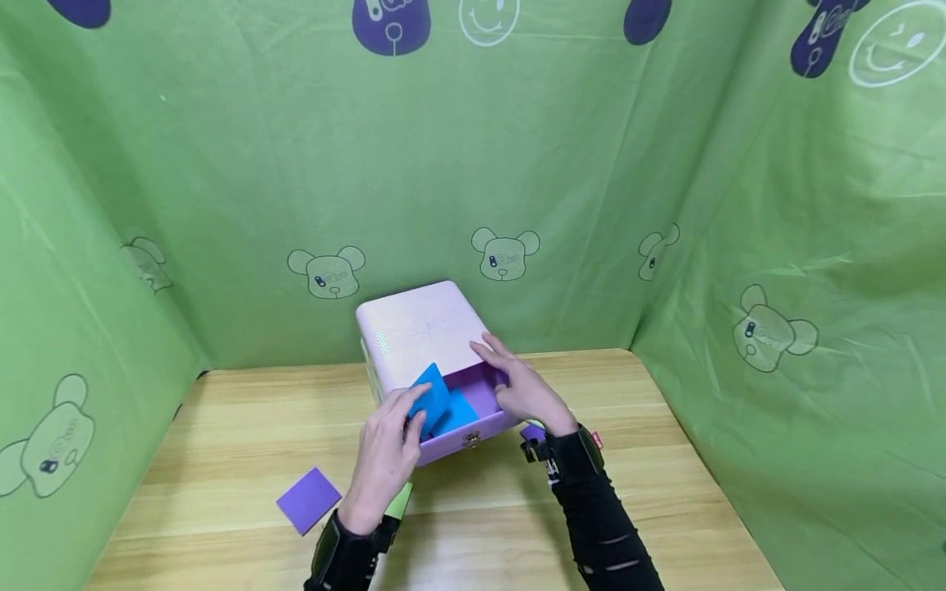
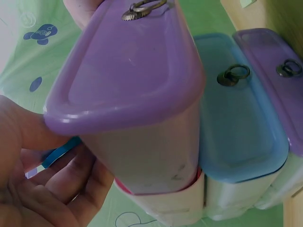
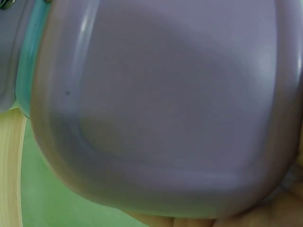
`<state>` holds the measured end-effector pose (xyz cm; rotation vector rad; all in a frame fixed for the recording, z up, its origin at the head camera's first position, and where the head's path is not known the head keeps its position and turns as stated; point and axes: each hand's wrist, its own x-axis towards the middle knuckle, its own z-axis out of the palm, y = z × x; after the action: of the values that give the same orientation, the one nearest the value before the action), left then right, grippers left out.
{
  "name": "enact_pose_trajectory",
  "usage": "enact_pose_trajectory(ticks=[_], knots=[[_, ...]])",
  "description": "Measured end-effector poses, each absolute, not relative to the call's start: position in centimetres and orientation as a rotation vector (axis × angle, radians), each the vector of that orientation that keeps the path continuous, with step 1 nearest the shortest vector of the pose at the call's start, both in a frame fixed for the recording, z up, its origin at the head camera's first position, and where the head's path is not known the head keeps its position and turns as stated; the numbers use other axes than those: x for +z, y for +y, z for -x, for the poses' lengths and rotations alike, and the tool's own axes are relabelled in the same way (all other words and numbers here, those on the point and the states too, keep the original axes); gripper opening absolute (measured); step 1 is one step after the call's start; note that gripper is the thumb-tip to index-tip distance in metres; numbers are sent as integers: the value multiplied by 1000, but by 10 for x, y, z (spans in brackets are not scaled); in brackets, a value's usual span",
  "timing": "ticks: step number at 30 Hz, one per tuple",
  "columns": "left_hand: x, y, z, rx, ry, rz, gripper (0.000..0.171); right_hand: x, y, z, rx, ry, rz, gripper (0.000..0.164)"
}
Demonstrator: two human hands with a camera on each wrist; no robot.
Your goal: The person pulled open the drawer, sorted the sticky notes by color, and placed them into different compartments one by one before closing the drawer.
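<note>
A small chest of drawers with a pale pink top (image 1: pixel 421 324) stands at the back of the table, its purple top drawer (image 1: pixel 436 447) pulled out. My left hand (image 1: pixel 388 447) pinches a thin blue square (image 1: pixel 432 402) between thumb and fingers, tilted over the drawer's left part. Another flat blue piece (image 1: pixel 456 413) lies on the drawer floor. At the drawer's right side is my right hand (image 1: pixel 528 390), fingers extended to the chest's top edge and thumb by the drawer's inner side. The right wrist view is mostly filled by the drawer front (image 3: pixel 175 104).
A purple square (image 1: pixel 309 501) lies on the wooden table (image 1: pixel 222 460) at the left. Part of a light green piece (image 1: pixel 400 501) shows beside the left wrist. Below the open drawer are a blue drawer (image 2: pixel 241 127) and another purple drawer (image 2: pixel 272 61). Green cloth (image 1: pixel 414 164) hangs around the table.
</note>
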<state>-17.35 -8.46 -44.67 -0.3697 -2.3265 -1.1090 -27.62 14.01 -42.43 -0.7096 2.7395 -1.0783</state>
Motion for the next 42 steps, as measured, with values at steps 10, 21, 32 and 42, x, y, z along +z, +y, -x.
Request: enact_pose_trajectory(ticks=[10, 21, 32, 42], knots=[[-452, -70, 177, -1079, -2384, 390, 29, -424, 140, 276, -1101, 2720, 688, 85], [-455, -65, 181, -1047, -2419, 416, 25, -425, 140, 275, -1102, 2722, 668, 86], [-459, -64, 182, -1010, -2453, 438, 27, -425, 140, 277, -1081, 2745, 706, 83], [-459, -62, 181, -896, -2578, 440, 38, -426, 140, 277, -1102, 2729, 688, 85]])
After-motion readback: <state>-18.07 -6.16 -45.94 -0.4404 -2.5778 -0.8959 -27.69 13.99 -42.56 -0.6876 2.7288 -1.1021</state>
